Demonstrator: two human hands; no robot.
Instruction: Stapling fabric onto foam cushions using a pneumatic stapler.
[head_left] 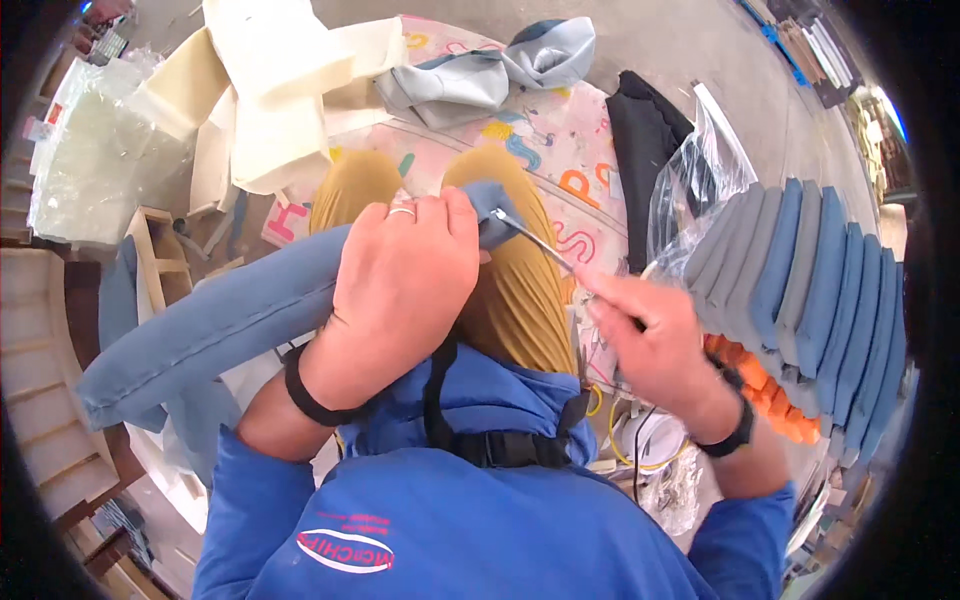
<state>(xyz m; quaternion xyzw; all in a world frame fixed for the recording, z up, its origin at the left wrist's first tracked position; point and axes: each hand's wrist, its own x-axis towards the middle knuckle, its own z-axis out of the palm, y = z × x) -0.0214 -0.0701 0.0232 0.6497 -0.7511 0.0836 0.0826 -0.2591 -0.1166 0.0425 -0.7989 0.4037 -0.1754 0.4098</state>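
A long padded piece covered in blue-grey fabric [215, 308] lies slantwise across my lap, a seam running along its side. My left hand [405, 265] is closed around it near its right end, over my knees. In my right hand [645, 345] is a thin metal rod-like tool [540, 244], its handle mostly hidden in my fist. The tool's tip meets the fabric at the cushion's right end, just beyond my left fingers. Whether the tip is in the fabric or only on it, I cannot tell.
Cream foam blocks [290, 90] are piled at the far left, beside a plastic-wrapped bundle [90, 150]. Several blue and grey padded panels [800, 270] stand in a row at right, near orange pieces [765, 390]. A patterned mat [590, 190] covers the floor; black fabric [640, 140] and clear plastic [700, 165] lie there.
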